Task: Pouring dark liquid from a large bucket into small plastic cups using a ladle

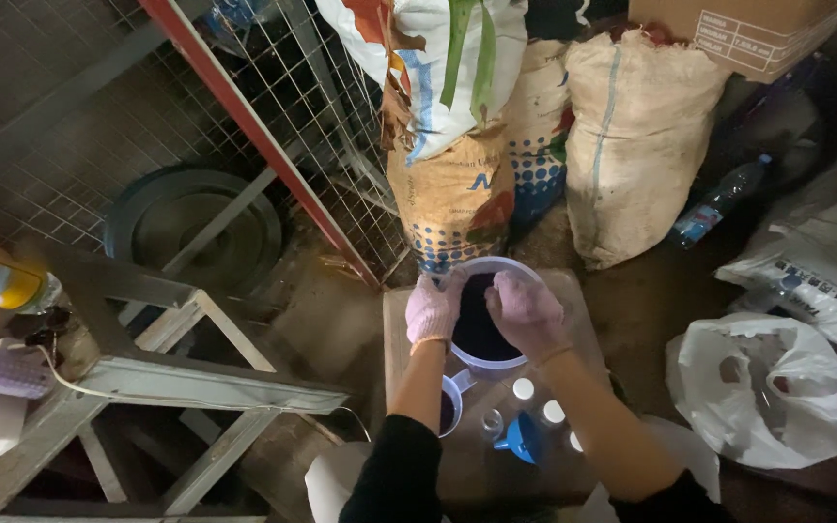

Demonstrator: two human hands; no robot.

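Observation:
Both my hands wear pale pink gloves and reach into a round white tub (513,268) holding something very dark. My left hand (433,309) rests at the tub's left rim, fingers curled over it. Over the tub's right half, my right hand (527,312) is bent with its fingers down into the dark contents. The tub stands on a low brown board (399,320). Nearer to me on the board sit a small white cup (451,399) with dark liquid, a blue funnel (523,438) and small white-capped bottles (524,389).
Filled sacks (636,136) lean behind the tub, beside a wire mesh panel with a red bar (262,136). A plastic bottle (719,203) lies at the right. White plastic bags (762,387) sit right. A metal frame (205,383) and a dark round lid (191,223) are left.

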